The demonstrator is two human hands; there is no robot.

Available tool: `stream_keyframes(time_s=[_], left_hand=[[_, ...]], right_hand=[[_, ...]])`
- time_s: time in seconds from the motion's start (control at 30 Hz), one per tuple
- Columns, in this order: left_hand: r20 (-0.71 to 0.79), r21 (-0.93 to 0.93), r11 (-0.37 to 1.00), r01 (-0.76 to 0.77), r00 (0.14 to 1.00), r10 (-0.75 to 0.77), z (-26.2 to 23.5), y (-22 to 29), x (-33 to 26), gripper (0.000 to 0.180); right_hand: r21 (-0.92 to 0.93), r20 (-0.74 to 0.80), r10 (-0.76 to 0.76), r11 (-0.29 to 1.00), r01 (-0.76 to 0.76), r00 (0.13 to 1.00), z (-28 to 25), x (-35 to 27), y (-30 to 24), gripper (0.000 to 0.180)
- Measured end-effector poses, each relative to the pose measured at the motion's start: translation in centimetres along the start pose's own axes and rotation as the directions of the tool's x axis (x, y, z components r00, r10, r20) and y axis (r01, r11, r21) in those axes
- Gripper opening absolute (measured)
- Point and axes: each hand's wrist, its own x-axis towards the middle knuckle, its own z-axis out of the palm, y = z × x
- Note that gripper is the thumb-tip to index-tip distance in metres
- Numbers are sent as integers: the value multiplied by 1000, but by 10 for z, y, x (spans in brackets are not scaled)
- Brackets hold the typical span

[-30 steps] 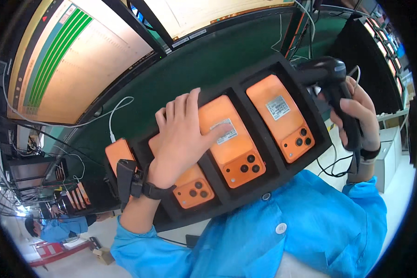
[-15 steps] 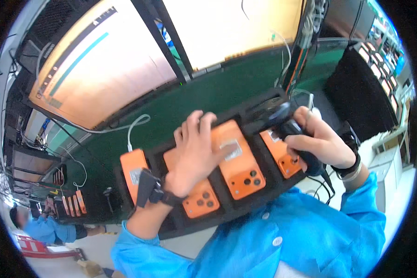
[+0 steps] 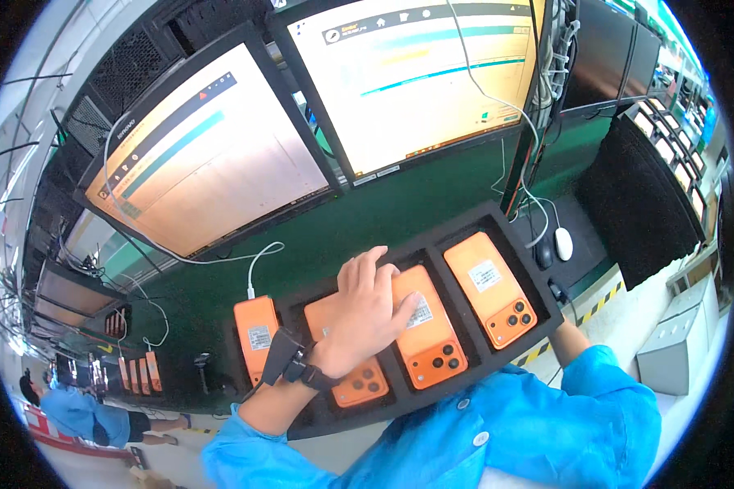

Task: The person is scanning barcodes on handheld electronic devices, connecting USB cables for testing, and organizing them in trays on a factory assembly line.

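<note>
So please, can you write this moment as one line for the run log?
left hand: flat on orange phones | right hand: hidden under black tray | tray: four orange phones, backs up | white mouse: right of tray

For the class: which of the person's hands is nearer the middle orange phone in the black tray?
Left. The left hand lies flat on the middle orange phone, fingertips touching it; the right hand is out of view, hidden under the black tray.
</note>
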Motion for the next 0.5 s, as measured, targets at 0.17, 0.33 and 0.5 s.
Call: stream_keyframes(time_s=[0.17,0.33,0.5], left_hand=[[52,71,997,-37,998,33,-5,-3,7,34],[41,45,999,-28,999,26,-3,-6,5,29],[53,-153,988,26,998,-18,-1,-14,15,24]], right_hand=[[75,-6,4,997,-4,1000,64,23,-6,20],[208,-42,26,978,-17,999,72,34,-19,19],[397,-105,119,915,-68,987,-1,-1,-53,18]])
